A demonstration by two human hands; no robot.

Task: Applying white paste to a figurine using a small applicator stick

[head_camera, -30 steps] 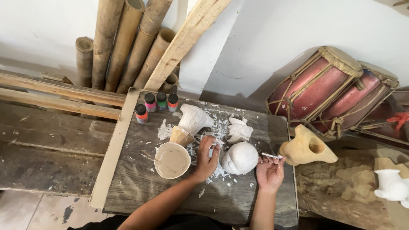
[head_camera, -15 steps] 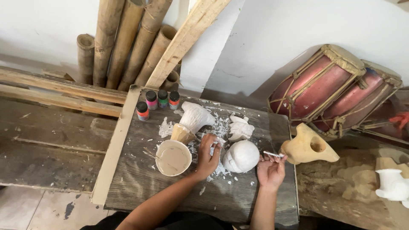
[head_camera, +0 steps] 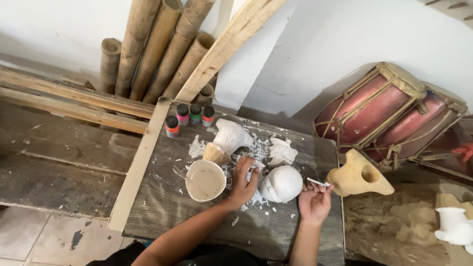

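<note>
Our left hand (head_camera: 244, 180) rests on the bench (head_camera: 162, 216), fingers curled loosely on white scraps, holding nothing, wedged between the cream bowl (head_camera: 205, 180) and the white mask (head_camera: 282, 183). Our right hand (head_camera: 315, 202) pinches a thin white stick (head_camera: 318, 182) just right of the mask. The bench edge lies close beyond those fingers; open boards nearer us.

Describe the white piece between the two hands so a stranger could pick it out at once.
Start at the grey wooden board in front of the bamboo poles. Near its right side, between the left hand and the right hand, lies a white mask. Unlike the ridged white carving behind it, it is smooth and rounded.
</note>
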